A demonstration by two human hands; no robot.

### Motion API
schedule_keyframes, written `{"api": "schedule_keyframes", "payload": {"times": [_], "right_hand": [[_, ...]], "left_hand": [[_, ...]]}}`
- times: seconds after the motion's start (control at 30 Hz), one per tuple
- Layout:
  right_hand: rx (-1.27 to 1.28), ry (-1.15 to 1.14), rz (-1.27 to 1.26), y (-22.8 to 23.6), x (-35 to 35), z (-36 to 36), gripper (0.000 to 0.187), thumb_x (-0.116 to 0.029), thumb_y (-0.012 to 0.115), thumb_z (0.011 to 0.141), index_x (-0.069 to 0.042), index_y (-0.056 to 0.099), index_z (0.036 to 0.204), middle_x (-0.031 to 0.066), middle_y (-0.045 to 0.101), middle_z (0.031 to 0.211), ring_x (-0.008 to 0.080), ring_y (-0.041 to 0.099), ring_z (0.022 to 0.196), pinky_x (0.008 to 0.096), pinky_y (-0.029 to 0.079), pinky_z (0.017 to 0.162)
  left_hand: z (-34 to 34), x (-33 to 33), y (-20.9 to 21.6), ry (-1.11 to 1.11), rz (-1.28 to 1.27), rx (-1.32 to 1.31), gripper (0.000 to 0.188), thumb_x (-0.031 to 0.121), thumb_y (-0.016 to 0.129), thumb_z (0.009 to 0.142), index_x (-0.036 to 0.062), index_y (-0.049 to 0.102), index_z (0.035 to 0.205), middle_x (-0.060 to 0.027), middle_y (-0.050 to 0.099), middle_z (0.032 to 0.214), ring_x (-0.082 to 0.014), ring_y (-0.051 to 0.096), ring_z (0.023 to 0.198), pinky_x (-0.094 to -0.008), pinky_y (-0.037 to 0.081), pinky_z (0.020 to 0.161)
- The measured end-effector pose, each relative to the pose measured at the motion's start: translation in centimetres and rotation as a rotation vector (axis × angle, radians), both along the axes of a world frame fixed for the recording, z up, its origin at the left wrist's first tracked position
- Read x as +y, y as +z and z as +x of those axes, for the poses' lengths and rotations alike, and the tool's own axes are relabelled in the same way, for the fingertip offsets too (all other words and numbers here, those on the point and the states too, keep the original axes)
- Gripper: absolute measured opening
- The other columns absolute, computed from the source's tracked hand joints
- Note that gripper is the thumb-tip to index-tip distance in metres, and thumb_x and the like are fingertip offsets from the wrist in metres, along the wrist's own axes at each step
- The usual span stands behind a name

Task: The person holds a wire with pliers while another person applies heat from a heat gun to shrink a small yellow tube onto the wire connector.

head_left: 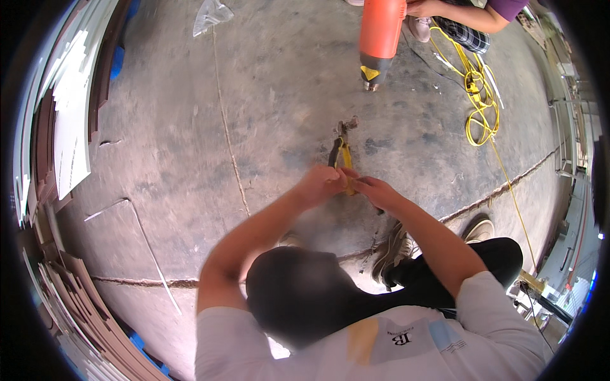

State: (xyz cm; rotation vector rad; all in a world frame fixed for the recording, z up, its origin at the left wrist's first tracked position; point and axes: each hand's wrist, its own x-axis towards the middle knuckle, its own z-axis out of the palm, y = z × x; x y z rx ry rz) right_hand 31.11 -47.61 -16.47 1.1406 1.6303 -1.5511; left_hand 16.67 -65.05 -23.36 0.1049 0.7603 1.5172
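Note:
My left hand [324, 180] is closed around the handles of a pair of pliers [344, 154], one black and one yellow. My right hand [376, 190] is closed at the lower end of the yellow handle, close beside the left one. The jaws point away from me, against a small brownish, rough piece [351, 122] low over the concrete; whether they grip it I cannot tell. Beyond them an orange heat gun [381, 32] hangs with its nozzle down, and another person's hand [422, 8] is on it.
A yellow cable [484, 108] lies coiled at the far right, running back along the floor. Stacked panels and strips [73, 108] line the left side. A thin white bent strip [147, 238] and a clear plastic bag [211, 16] lie on the floor.

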Motion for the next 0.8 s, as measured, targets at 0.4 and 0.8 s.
{"api": "schedule_keyframes", "payload": {"times": [0.4, 0.8], "right_hand": [[0.178, 0.054, 0.476, -8.6, -2.0, 1.6, 0.036, -0.037, 0.063, 0.099, -0.001, 0.063, 0.100, 0.0129, 0.067, 0.083, 0.0223, 0.065, 0.076, 0.0411, 0.051, 0.068], [0.075, 0.289, 0.495, -7.6, 0.8, -0.3, 0.043, -0.044, 0.063, 0.096, -0.001, 0.066, 0.099, 0.0247, 0.071, 0.096, 0.0449, 0.068, 0.094, 0.0529, 0.051, 0.080]], "left_hand": [[4.7, 0.5, -6.0, 0.155, -0.405, 0.058, 0.016, 0.014, 0.058, 0.087, 0.0018, 0.066, 0.094, -0.0048, 0.063, 0.084, -0.0161, 0.058, 0.074, -0.0320, 0.046, 0.068], [3.4, -0.9, -6.0, 0.132, -0.418, 0.204, 0.022, 0.017, 0.058, 0.087, 0.0037, 0.061, 0.070, -0.0082, 0.052, 0.055, -0.0200, 0.050, 0.045, -0.0374, 0.036, 0.043]]}}
